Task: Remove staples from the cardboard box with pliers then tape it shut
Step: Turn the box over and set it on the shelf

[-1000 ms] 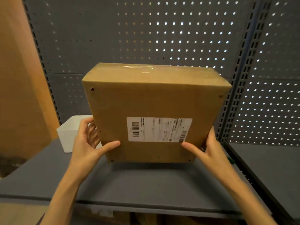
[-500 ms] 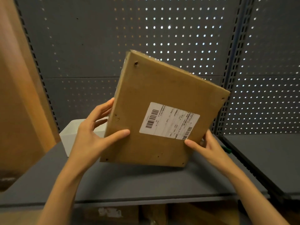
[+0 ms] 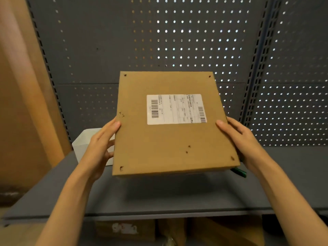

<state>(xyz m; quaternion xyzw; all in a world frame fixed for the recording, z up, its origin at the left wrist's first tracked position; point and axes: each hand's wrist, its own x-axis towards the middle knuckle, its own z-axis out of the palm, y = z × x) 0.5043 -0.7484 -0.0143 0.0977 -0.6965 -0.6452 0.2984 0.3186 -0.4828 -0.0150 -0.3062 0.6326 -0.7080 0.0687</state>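
Above a grey shelf [image 3: 159, 196], a cardboard box [image 3: 170, 139] is held in the air by a person, its broad labelled face turned toward the viewer. Left hand [image 3: 99, 148]: thumb lies along the box's left edge, the remaining fingers curl round the side behind it. Right hand [image 3: 243, 139]: thumb tip rests on the front face at the right edge, fingers wrap the right side. White shipping label [image 3: 175, 109]: barcodes at both ends, print too blurred to read. Small dark holes mark the four corners of the face. White bin [image 3: 83, 144]: on the shelf, behind the left hand. Green object [image 3: 239, 172]: protrudes beneath the box's lower right corner; what it is cannot be told. Perforated grey panel [image 3: 177, 41]: backs the shelf.
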